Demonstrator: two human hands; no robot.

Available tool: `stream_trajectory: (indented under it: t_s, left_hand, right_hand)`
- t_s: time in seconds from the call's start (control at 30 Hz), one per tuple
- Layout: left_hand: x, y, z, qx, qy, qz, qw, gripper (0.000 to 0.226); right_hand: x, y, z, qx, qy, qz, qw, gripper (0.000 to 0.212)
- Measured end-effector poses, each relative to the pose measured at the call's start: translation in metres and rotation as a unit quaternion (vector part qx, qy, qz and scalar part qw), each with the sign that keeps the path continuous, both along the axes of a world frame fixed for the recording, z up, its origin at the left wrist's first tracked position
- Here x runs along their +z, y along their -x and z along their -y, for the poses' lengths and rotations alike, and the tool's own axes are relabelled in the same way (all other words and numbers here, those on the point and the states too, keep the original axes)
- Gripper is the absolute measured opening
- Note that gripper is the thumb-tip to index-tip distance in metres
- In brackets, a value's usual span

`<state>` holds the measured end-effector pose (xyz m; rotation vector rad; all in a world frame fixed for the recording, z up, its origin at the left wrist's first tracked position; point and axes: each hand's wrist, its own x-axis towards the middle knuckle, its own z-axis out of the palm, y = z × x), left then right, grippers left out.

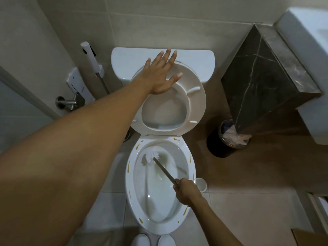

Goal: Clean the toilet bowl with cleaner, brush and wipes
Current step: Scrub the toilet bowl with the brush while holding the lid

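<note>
The white toilet bowl [190, 167] lies below me with yellow-brown streaks dotted round its rim. Its seat and lid [197, 102] are raised against the tank [124, 59]. My left hand [161, 75] lies flat, fingers spread, on the upper edge of the raised seat. My right hand [185, 191] grips the handle of the toilet brush [164, 170]. The brush's white head [151, 156] is against the inner wall at the upper left of the bowl. No cleaner bottle or wipes are in view.
A dark bin [218, 146] holding crumpled paper stands on the floor to the right, under a dark marble counter [262, 75]. A white cup-like holder [201, 183] sits beside the bowl. A bidet sprayer [92, 59] and a metal fitting [69, 102] hang on the left wall.
</note>
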<state>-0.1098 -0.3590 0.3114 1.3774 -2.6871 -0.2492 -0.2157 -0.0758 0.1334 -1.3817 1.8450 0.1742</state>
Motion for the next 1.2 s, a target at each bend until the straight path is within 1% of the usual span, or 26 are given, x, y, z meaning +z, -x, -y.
stream_trajectory:
  t_s: [0.07, 0.17, 0.27, 0.4, 0.5, 0.6, 0.77, 0.87, 1.03, 1.2]
  left_hand:
    - [0.002, -0.008, -0.001, 0.012, 0.003, -0.007, 1.0, 0.071]
    - [0.002, -0.027, -0.003, 0.024, -0.002, 0.005, 1.0, 0.072]
    - [-0.004, -0.051, -0.009, 0.033, 0.0, 0.014, 0.999, 0.071]
    - [-0.014, -0.085, -0.018, 0.047, 0.001, 0.006, 0.999, 0.069]
    - [-0.031, -0.118, -0.023, 0.057, -0.008, 0.005, 0.998, 0.07]
    - [-0.054, -0.151, -0.023, 0.07, -0.038, 0.021, 0.997, 0.071]
    - [-0.09, -0.187, -0.021, 0.056, -0.092, 0.058, 0.993, 0.071]
    - [-0.107, -0.198, -0.009, 0.04, -0.106, 0.085, 0.99, 0.071]
    - [-0.121, -0.207, 0.034, 0.03, -0.099, 0.088, 0.991, 0.072]
    - [-0.137, -0.205, 0.075, 0.029, -0.107, 0.107, 0.988, 0.073]
  right_hand:
    - [0.004, 0.001, 0.001, 0.004, -0.002, -0.001, 1.0, 0.034]
    - [0.011, 0.001, 0.004, 0.001, -0.007, -0.005, 1.0, 0.035]
    - [0.018, -0.001, 0.007, -0.006, -0.019, -0.01, 1.0, 0.034]
    - [0.022, -0.007, 0.004, -0.022, -0.025, -0.008, 0.999, 0.033]
    - [0.025, -0.016, -0.001, -0.054, -0.022, 0.004, 0.998, 0.032]
    - [0.026, -0.031, -0.005, -0.095, -0.024, 0.025, 0.995, 0.03]
    - [0.03, -0.057, -0.013, -0.182, -0.042, 0.044, 0.981, 0.027]
    - [0.034, -0.069, -0.014, -0.209, -0.051, 0.039, 0.976, 0.025]
    - [0.042, -0.083, -0.006, -0.241, -0.045, 0.041, 0.969, 0.03]
    - [0.043, -0.091, 0.011, -0.242, -0.045, 0.031, 0.969, 0.032]
